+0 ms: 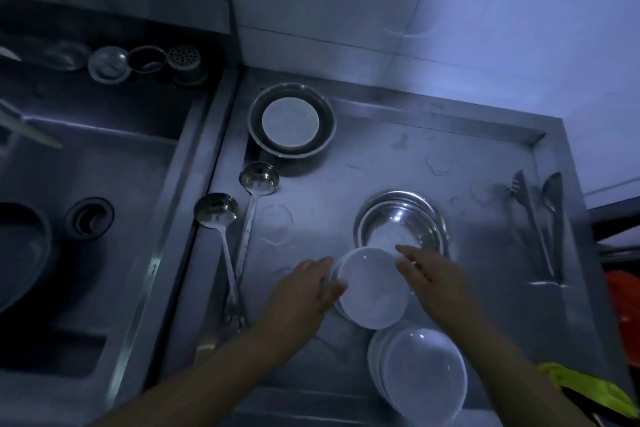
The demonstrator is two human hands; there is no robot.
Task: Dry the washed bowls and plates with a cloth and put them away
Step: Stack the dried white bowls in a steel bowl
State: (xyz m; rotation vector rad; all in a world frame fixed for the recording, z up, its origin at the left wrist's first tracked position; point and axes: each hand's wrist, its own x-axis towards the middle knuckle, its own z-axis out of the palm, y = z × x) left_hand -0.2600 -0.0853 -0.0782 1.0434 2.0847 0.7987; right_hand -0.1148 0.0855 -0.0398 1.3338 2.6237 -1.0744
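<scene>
White plate (372, 288) sits between my hands on the steel counter (467, 156). My left hand (304, 291) holds its left edge. My right hand (433, 274) rests on its right edge with fingers straight. More plates (420, 378) lean just below my right hand. A steel bowl (401, 222) sits just above it.

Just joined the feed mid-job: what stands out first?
Both hands, left and right, flank a round white plate at the centre of the steel counter. A shiny steel bowl sits just behind it, and a stack of white plates lies nearer the camera.
</scene>
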